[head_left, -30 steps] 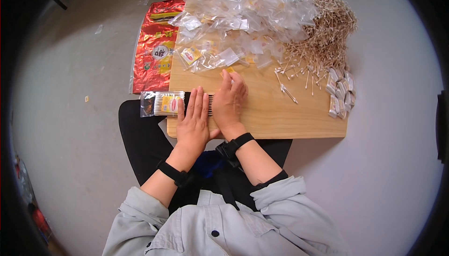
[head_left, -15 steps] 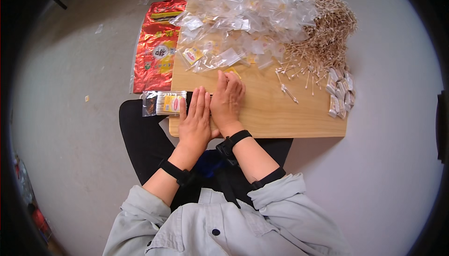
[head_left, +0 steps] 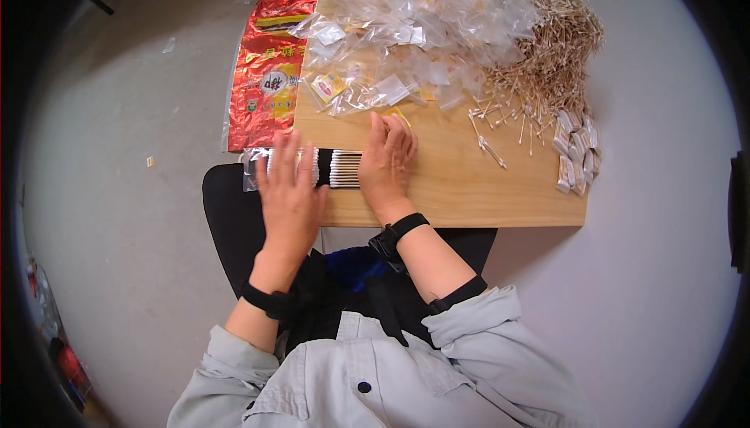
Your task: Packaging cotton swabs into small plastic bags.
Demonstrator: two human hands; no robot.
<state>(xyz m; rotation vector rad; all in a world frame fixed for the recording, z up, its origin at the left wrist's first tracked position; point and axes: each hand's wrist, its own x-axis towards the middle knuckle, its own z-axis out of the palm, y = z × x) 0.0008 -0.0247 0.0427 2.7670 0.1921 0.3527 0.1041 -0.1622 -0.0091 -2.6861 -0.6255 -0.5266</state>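
A clear flat packet of cotton swabs (head_left: 337, 168) lies at the near left corner of the wooden board (head_left: 469, 193), sticking out past its left edge. My left hand (head_left: 291, 193) lies flat on the packet's left part, fingers spread. My right hand (head_left: 387, 162) presses flat on its right end, fingers pointing away from me. Neither hand grips anything.
A heap of clear small bags (head_left: 414, 29) covers the far side of the board. Loose wooden-stick swabs (head_left: 547, 60) pile at the far right, with small white packets (head_left: 574, 150) by the right edge. A red foil bag (head_left: 266, 76) lies on the floor to the left.
My hands have drawn apart: the left slid left toward the board's edge, and the row of swabs in the packet shows between them now.
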